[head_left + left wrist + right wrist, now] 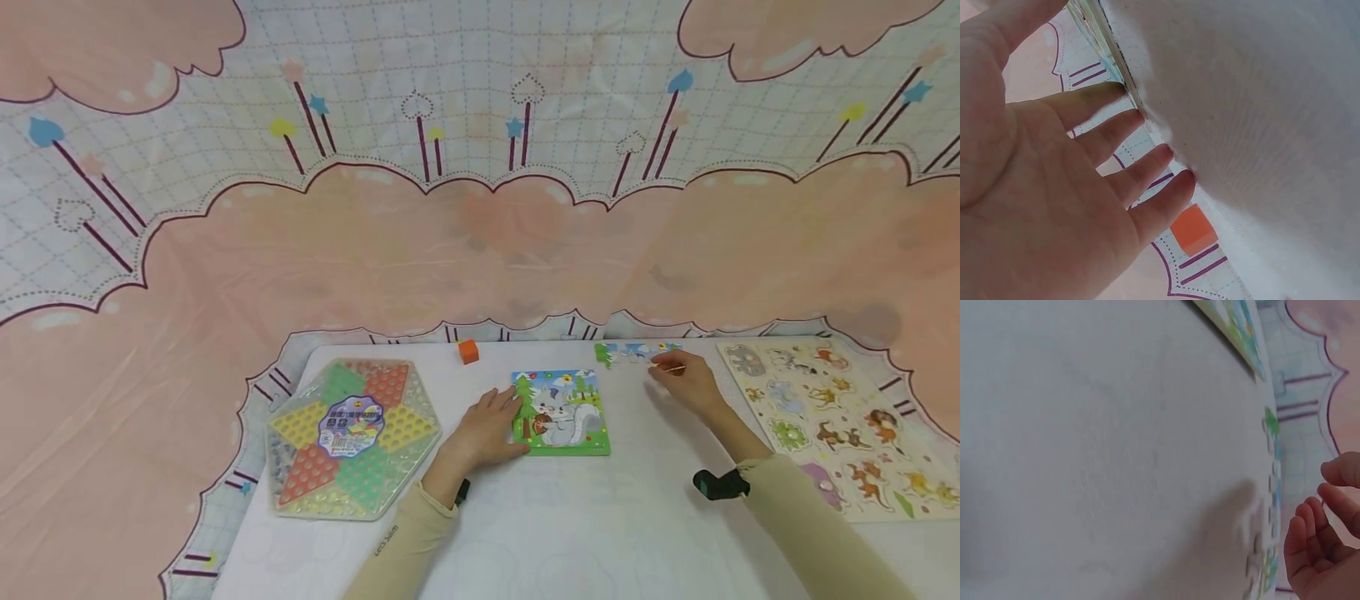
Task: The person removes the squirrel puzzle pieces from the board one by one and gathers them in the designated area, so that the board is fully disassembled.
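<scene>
A square picture board (562, 417) with a grey squirrel lies on the white table in the head view. My left hand (487, 429) rests at the board's left side, fingers spread; in the left wrist view the left hand (1066, 162) has its fingertips along an edge. Behind and right of the board, a strip of joined jigsaw pieces (633, 353) lies at the table's back. Above the strip's right end my right hand (690, 385) pinches a thin jigsaw piece (672, 368), seen edge-on. The right wrist view shows the right hand (1329, 531) raised, the piece mostly hidden.
A hexagonal Chinese checkers set (352, 442) lies on the left. An orange cube (468, 352) sits near the back edge. On the right is a large animal puzzle board (806, 396). A patterned cloth (480, 258) hangs behind the table.
</scene>
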`<state>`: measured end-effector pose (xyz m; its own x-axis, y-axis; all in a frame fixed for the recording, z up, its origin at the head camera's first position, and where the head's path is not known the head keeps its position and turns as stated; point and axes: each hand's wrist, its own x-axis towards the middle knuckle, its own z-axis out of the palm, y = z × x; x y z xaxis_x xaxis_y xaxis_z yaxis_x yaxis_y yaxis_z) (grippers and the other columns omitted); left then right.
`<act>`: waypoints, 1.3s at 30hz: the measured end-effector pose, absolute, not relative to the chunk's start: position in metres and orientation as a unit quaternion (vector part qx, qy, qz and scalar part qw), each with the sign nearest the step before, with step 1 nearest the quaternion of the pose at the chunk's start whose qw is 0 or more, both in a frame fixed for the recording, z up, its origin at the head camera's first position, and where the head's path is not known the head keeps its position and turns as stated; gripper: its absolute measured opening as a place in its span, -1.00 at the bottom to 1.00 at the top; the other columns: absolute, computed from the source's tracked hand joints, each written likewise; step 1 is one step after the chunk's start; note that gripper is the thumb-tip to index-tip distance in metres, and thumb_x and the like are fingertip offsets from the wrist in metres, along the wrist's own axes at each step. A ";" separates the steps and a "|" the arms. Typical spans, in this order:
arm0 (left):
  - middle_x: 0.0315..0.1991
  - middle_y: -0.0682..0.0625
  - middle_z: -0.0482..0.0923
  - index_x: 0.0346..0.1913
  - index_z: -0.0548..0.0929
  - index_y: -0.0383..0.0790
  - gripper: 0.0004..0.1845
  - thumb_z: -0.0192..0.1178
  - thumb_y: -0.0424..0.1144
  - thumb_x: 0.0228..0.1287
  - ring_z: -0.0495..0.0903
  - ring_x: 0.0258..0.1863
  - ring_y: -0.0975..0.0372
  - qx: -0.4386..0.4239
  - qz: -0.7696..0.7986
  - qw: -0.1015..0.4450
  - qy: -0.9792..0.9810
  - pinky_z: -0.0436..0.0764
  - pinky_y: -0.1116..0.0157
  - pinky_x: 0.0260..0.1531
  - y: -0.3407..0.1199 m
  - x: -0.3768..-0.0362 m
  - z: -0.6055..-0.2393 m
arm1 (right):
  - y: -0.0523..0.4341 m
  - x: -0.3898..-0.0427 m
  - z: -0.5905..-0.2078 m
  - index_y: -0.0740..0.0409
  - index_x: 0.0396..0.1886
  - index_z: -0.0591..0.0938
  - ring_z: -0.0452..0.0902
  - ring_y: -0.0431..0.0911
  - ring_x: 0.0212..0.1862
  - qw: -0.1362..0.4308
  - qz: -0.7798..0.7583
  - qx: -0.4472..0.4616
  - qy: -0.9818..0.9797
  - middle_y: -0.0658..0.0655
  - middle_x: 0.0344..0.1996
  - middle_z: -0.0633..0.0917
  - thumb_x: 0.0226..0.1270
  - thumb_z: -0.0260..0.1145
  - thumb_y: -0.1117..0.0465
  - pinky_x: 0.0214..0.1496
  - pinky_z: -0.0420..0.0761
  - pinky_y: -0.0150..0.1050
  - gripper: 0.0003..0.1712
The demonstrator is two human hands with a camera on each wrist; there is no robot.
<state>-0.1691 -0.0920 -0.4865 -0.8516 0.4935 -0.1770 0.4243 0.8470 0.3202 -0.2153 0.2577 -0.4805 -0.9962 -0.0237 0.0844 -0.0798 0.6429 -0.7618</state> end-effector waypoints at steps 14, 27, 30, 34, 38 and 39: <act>0.53 -0.10 0.10 0.40 0.45 0.02 -0.35 0.31 0.06 0.27 0.08 0.47 -0.14 0.250 0.150 0.139 0.946 0.24 -0.12 0.34 -0.092 -0.170 -0.487 | 0.190 -0.213 -0.490 0.41 -0.05 0.63 0.58 0.05 -0.18 -0.040 0.439 0.082 -0.894 0.26 -0.20 0.68 0.31 0.34 0.29 -0.19 0.57 -0.29 -0.71; 0.51 -0.07 0.15 0.39 0.46 0.11 -0.39 0.28 0.05 0.29 0.09 0.47 -0.16 0.263 0.137 0.135 0.945 0.25 -0.13 0.33 -0.091 -0.171 -0.489 | 0.156 -0.212 -0.494 0.34 0.03 0.65 0.47 -0.04 -0.24 -0.108 0.386 0.175 -0.899 0.18 -0.24 0.59 0.17 0.48 0.22 -0.18 0.50 -0.23 -0.55; 0.51 -0.07 0.15 0.40 0.46 0.11 -0.39 0.28 0.06 0.29 0.09 0.47 -0.16 0.262 0.134 0.135 0.946 0.24 -0.13 0.34 -0.090 -0.171 -0.489 | 0.152 -0.211 -0.492 0.34 0.06 0.64 0.40 -0.07 -0.29 -0.127 0.360 0.204 -0.902 0.17 -0.28 0.55 0.13 0.51 0.18 -0.25 0.45 -0.24 -0.48; 0.51 -0.07 0.14 0.40 0.45 0.11 -0.38 0.28 0.07 0.29 0.08 0.47 -0.15 0.260 0.132 0.137 0.947 0.25 -0.13 0.34 -0.090 -0.170 -0.489 | 0.148 -0.213 -0.491 0.34 0.10 0.63 0.34 -0.08 -0.32 -0.138 0.332 0.222 -0.907 0.14 -0.30 0.53 0.11 0.53 0.14 -0.30 0.39 -0.25 -0.42; 0.52 -0.07 0.13 0.41 0.44 0.11 -0.38 0.26 0.08 0.30 0.08 0.47 -0.15 0.259 0.130 0.138 0.947 0.24 -0.12 0.34 -0.091 -0.170 -0.489 | 0.146 -0.214 -0.492 0.32 0.12 0.63 0.34 -0.07 -0.31 -0.140 0.316 0.221 -0.912 0.13 -0.29 0.52 0.08 0.55 0.12 -0.31 0.40 -0.23 -0.38; 0.52 -0.07 0.13 0.41 0.44 0.11 -0.38 0.26 0.08 0.31 0.08 0.47 -0.15 0.259 0.130 0.137 0.947 0.24 -0.12 0.34 -0.091 -0.170 -0.489 | 0.145 -0.214 -0.491 0.31 0.11 0.63 0.34 -0.07 -0.31 -0.140 0.315 0.220 -0.913 0.14 -0.28 0.52 0.08 0.55 0.12 -0.31 0.40 -0.23 -0.39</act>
